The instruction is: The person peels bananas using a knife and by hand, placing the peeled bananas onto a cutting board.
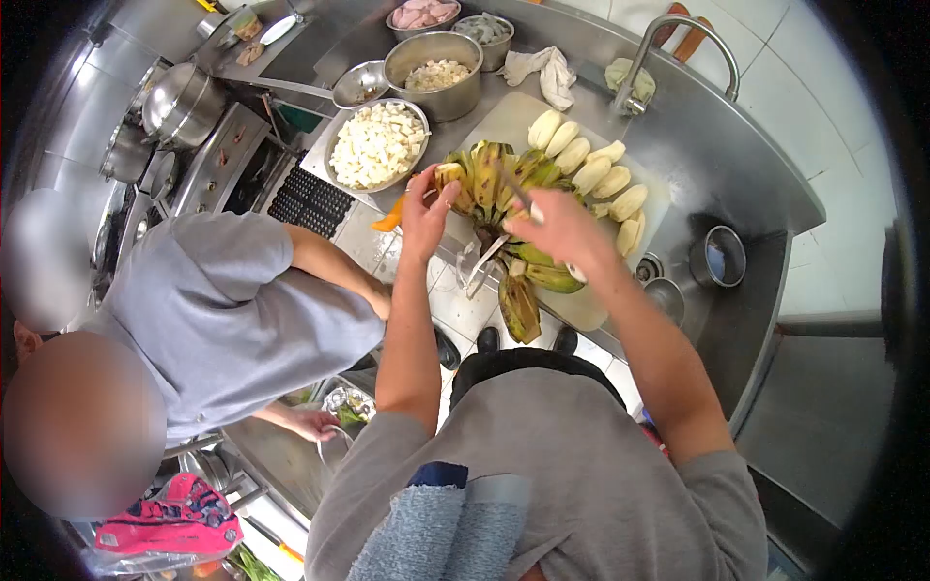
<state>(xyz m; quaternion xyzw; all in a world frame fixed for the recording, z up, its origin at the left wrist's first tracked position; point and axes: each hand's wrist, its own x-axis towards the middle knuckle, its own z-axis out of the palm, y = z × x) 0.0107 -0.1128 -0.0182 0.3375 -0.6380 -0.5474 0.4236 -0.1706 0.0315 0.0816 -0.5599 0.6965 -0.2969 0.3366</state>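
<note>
Plantain bunch (pixel 487 177) is lying on the left part of the board, between the two hands, green and yellow skins splaying outward; one fruit is sticking out past the near edge. The steel sink counter (pixel 699 167) is running along the far side and curving round to the right. To the left, a co-worker in a grey shirt (pixel 228 315) is standing with one hand (pixel 315 424) near metalware; contact is remaining unclear. The pale cutting board (pixel 502 113) is resting on the counter. A deep metal pot (pixel 457 104) is sitting beyond the bunch, containing chopped pale pieces. Just nearer, a wide metal bowl (pixel 330 155) is holding a heap of white cubes (pixel 378 145). Peeled plantains (pixel 589 175) are lying in a loose group on the board, right of the bunch. A crumpled white cloth (pixel 555 77) is lying behind the board. Right hand (pixel 562 232): fingers are wrapping closed around the handle of a knife (pixel 515 184), its blurred blade pointing away over the bunch. Left hand (pixel 426 211): thumb and fingers are pinching the end of the leftmost plantain.
</note>
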